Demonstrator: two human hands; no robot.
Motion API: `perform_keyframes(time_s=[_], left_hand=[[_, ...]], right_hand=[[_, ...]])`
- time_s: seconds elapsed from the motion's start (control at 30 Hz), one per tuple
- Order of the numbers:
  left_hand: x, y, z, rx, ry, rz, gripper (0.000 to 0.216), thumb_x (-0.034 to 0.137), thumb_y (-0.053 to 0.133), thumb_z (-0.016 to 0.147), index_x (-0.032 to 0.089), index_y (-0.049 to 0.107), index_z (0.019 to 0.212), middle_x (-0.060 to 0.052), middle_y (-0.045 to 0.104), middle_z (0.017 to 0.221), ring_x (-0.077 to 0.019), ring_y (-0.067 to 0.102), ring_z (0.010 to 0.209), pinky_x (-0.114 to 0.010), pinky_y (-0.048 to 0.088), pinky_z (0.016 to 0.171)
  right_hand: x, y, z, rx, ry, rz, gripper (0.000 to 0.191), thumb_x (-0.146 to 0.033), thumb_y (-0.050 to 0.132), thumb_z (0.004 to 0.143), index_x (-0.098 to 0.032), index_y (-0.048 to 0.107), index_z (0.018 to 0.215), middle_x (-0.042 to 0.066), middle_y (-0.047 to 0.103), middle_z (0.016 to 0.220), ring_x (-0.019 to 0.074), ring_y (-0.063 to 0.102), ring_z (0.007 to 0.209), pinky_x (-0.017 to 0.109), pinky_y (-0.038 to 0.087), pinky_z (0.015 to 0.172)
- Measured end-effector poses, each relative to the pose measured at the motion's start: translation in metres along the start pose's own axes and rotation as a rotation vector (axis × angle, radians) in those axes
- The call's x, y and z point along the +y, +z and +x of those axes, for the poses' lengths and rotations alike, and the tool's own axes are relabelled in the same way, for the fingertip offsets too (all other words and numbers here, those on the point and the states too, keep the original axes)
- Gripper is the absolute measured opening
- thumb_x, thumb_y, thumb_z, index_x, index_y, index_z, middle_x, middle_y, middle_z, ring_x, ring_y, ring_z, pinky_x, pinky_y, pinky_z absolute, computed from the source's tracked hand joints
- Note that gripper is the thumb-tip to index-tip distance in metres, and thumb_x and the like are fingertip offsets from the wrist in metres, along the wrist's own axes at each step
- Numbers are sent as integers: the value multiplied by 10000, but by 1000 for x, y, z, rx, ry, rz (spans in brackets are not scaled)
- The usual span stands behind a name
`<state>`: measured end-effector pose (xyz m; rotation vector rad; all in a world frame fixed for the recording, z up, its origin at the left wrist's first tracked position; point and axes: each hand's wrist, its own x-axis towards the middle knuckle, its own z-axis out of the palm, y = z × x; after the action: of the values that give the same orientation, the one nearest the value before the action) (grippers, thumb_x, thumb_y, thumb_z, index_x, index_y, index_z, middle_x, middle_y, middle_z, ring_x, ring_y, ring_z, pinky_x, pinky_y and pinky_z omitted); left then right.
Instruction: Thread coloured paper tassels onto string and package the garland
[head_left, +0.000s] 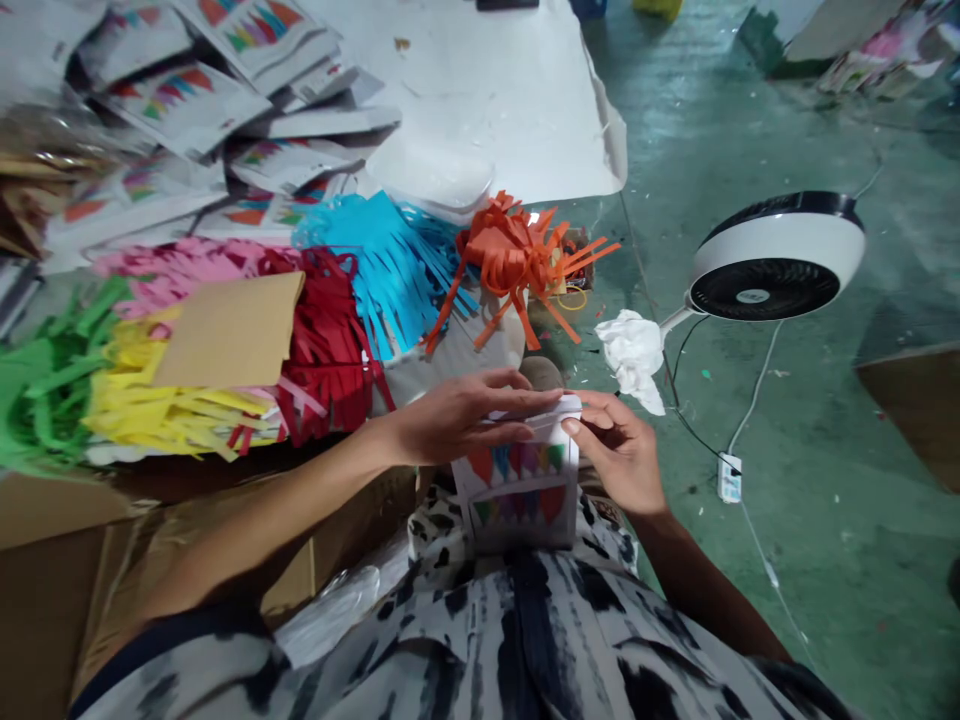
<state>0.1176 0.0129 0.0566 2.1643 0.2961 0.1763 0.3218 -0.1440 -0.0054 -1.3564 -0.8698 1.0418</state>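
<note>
A white paper packet printed with rows of coloured triangles rests upright on my lap. My left hand lies across its top edge, fingers pressed on the folded flap. My right hand pinches the packet's upper right corner between thumb and fingers. Just beyond my hands lie piles of fringed paper: orange, blue, red, yellow, green and pink.
A brown card sheet lies on the fringes. Several printed packets are stacked at the back left, beside a large white sheet. A white fan with its cable, a crumpled tissue and cardboard boxes stand on the green floor.
</note>
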Motion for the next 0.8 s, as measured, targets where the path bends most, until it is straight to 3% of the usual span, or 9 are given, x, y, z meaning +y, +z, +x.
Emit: perform_keyframes(time_s=[0.17, 0.37, 0.47, 0.6, 0.7, 0.8], left_hand=[[-3, 17, -6, 91, 10, -67, 406, 292, 573, 1074, 309, 651, 1472, -102, 731, 1285, -175, 711, 1091, -286, 548, 967], [6, 5, -7, 55, -29, -83, 430, 352, 570, 1074, 260, 635, 1489, -114, 741, 1305, -189, 710, 1134, -279, 535, 973], [14, -6, -1, 104, -114, -142, 488, 396, 606, 1054, 217, 616, 1507, -89, 797, 1158, -170, 735, 983, -232, 548, 833], [17, -8, 9, 72, -134, -117, 386, 426, 662, 1016, 175, 787, 1281, -46, 805, 902, -114, 648, 713, -186, 430, 597], [11, -3, 12, 56, -158, -174, 379, 455, 658, 1014, 189, 814, 1234, -22, 770, 796, -94, 573, 634, -193, 346, 530], [6, 2, 11, 57, -206, -309, 410, 478, 667, 1003, 180, 806, 1248, -28, 758, 789, -93, 557, 614, -194, 346, 515]], right_hand=[[0, 1, -1, -14, -12, -38, 299, -395, 775, 940, -266, 743, 1208, 9, 823, 952, 164, 744, 853, 287, 589, 811], [-4, 0, -2, -60, 15, -45, 330, -417, 771, 942, -273, 738, 1238, 37, 820, 1108, 209, 771, 1033, 336, 614, 913], [-6, 1, -2, -94, 26, -48, 352, -419, 770, 945, -276, 743, 1266, 38, 817, 1140, 221, 774, 1072, 360, 614, 963], [-5, 3, -4, -65, -25, -77, 398, -375, 771, 954, -299, 708, 1339, 19, 823, 1123, 200, 777, 1041, 335, 615, 940], [-6, -1, -5, -98, -58, -109, 373, -344, 754, 970, -307, 703, 1338, 19, 819, 1136, 188, 774, 1040, 316, 609, 929], [-8, -7, -5, -159, -83, -133, 431, -324, 746, 976, -321, 665, 1400, 21, 813, 1155, 182, 772, 1032, 323, 610, 940]])
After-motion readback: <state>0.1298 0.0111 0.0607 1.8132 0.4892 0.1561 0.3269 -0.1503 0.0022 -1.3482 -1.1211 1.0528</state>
